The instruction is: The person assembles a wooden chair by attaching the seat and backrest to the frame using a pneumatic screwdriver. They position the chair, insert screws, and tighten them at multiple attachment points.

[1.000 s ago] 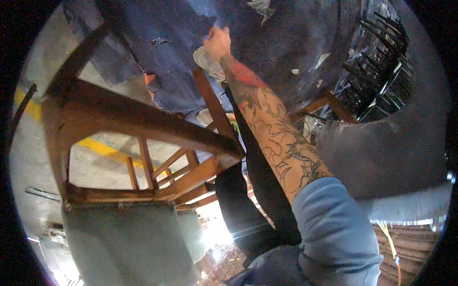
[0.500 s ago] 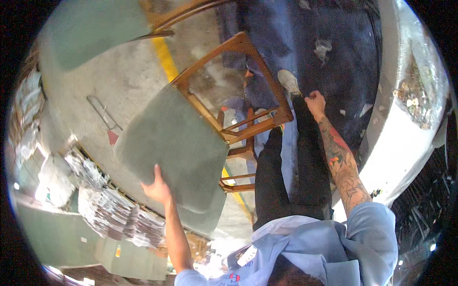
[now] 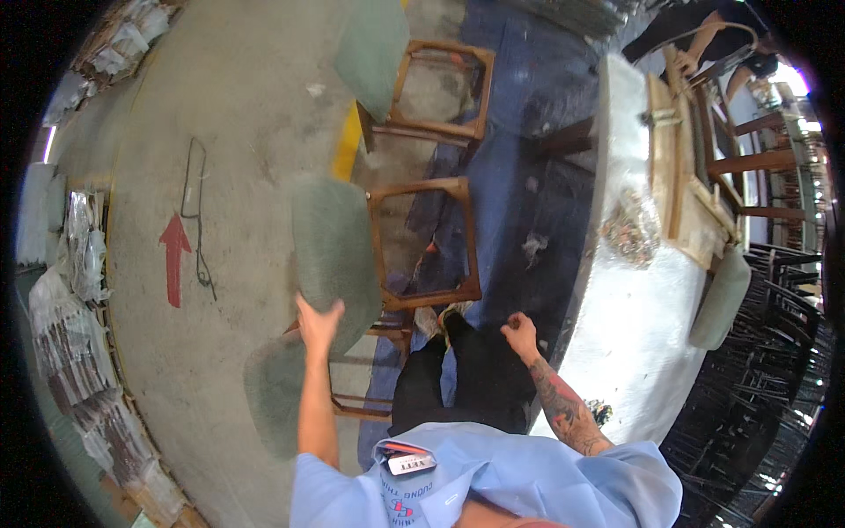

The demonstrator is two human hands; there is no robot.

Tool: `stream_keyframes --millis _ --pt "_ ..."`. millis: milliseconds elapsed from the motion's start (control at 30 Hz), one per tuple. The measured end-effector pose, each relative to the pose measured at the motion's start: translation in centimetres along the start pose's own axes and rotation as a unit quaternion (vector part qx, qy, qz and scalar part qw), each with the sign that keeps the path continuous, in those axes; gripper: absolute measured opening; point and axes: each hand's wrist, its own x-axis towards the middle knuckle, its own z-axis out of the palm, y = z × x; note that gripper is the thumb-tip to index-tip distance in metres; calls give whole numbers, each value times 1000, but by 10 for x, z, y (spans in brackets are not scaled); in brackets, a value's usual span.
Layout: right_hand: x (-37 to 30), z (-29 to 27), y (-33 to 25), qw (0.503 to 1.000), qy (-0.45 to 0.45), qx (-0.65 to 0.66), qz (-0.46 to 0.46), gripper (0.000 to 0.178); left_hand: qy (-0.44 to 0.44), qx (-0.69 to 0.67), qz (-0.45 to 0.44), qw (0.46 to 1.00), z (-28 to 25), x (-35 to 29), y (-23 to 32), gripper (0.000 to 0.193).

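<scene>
A wooden chair frame (image 3: pixel 472 233) with an open, seatless square stands in front of me, its green padded backrest (image 3: pixel 331 251) on the left. My left hand (image 3: pixel 319 330) grips the near edge of that backrest, thumb on the right and fingers on the left. Low in front of my dark trousers, my right hand (image 3: pixel 521 336) is closed, fingers curled together and apart from the chair. Whatever it may hold is too small to make out. Just left of my left forearm is another green backrest (image 3: pixel 273 396), partly covered by the arm.
Another seatless chair (image 3: pixel 486 92) with a green backrest stands beyond. A white-topped workbench (image 3: pixel 616 352) runs along my right, with a pile of small parts (image 3: pixel 632 231). At its far end a person's hand (image 3: pixel 687 63) is by a wooden frame. Wrapped bundles (image 3: pixel 75 352) line the left.
My view has shifted, bringing the workbench and the other person into sight. The chair now appears more upright, with my left hand still at its backrest. My right hand remains closed.
</scene>
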Motion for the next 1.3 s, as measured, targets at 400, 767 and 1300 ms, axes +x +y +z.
stream_keyframes --millis 400,767,1300 --pt "-79 -144 26 989 83 18 125 34 67 124 -48 989 -8 42 20 77" --pt "-158 -124 80 975 189 45 103 35 101 -285 28 953 45 58 128 47" --pt "-252 -148 147 504 659 438 346 43 -420 148 82 892 102 -82 107 53"
